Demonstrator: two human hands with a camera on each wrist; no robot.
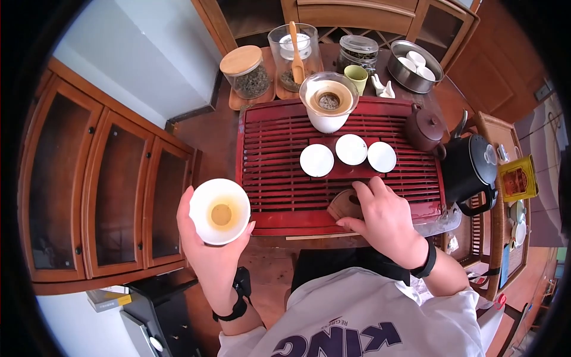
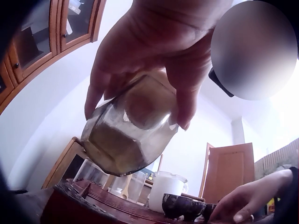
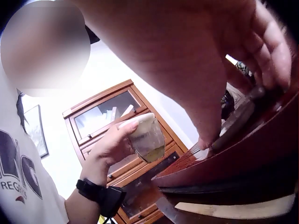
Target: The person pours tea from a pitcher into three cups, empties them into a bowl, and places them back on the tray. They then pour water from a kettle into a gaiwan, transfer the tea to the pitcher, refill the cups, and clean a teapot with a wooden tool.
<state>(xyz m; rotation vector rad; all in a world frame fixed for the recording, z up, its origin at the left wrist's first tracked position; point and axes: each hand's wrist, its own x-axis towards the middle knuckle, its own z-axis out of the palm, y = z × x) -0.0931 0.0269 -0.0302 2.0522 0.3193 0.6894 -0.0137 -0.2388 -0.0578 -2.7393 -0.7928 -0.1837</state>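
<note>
My left hand [image 1: 208, 250] holds a faceted glass cup [image 1: 221, 212] by its sides, left of the red slatted tea tray [image 1: 267, 224]. Yellowish liquid lies in the bottom of the cup, and its faceted wall [image 2: 121, 135] shows in the left wrist view. At the tray's front edge my right hand [image 1: 386, 219] pinches a flat brown coaster-like piece [image 1: 344, 205], partly hidden under the fingers. Just beyond it stand three small cups, white inside: left [image 1: 316, 160], middle [image 1: 351, 150] and right [image 1: 382, 157].
Behind the cups stands a white pitcher [image 1: 329, 122] topped by a strainer [image 1: 328, 101]. A brown teapot [image 1: 425, 128] and black kettle [image 1: 470, 166] stand at the right. Tea jars [image 1: 250, 80] and a metal bowl [image 1: 416, 80] line the back. Wooden cabinets [image 1: 89, 196] are on the left.
</note>
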